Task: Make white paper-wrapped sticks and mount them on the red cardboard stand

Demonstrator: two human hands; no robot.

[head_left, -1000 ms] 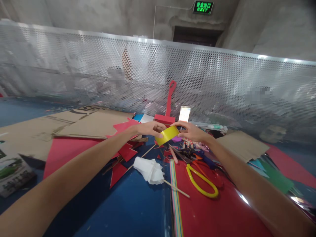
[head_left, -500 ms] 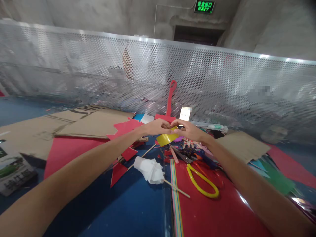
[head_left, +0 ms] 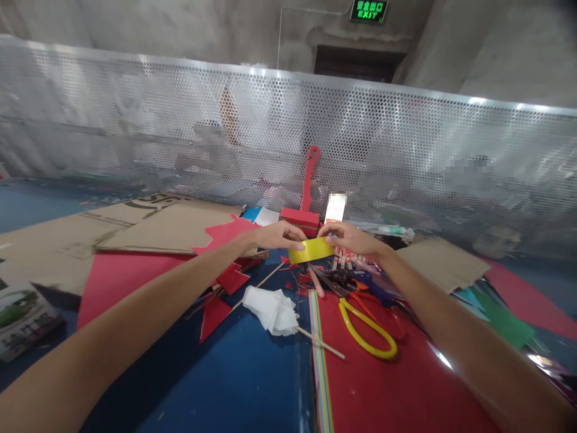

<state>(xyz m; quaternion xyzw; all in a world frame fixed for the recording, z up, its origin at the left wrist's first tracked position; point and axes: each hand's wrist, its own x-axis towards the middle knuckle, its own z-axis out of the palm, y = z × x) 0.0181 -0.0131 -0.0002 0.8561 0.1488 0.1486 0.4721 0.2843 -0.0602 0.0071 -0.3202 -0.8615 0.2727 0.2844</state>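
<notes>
Head view: yellow strip (head_left: pixel 311 251) held crosswise above a littered counter (head_left: pixel 202 385)

The left hand (head_left: pixel 280 236) pinches the strip's left end between its fingers. From there the long axis runs left to right across the person's front, rising slightly, its shiny broad face toward the camera. The right hand (head_left: pixel 354 239) has its fingers pinching the right end.

On the blue counter, from the left, lie flattened cardboard (head_left: pixel 169 227), pointed red pieces (head_left: pixel 215 317), crumpled white paper (head_left: pixel 273 311) with a thin stick (head_left: pixel 322 344) emerging rightward and nearer the person, and scissors (head_left: pixel 393 349) with a yellow handle over a red sheet (head_left: pixel 374 397).

Beyond them spans a perforated metal panel (head_left: pixel 383 150); above it, grey wall (head_left: pixel 202 30), then a lit green exit sign (head_left: pixel 368 10).
</notes>
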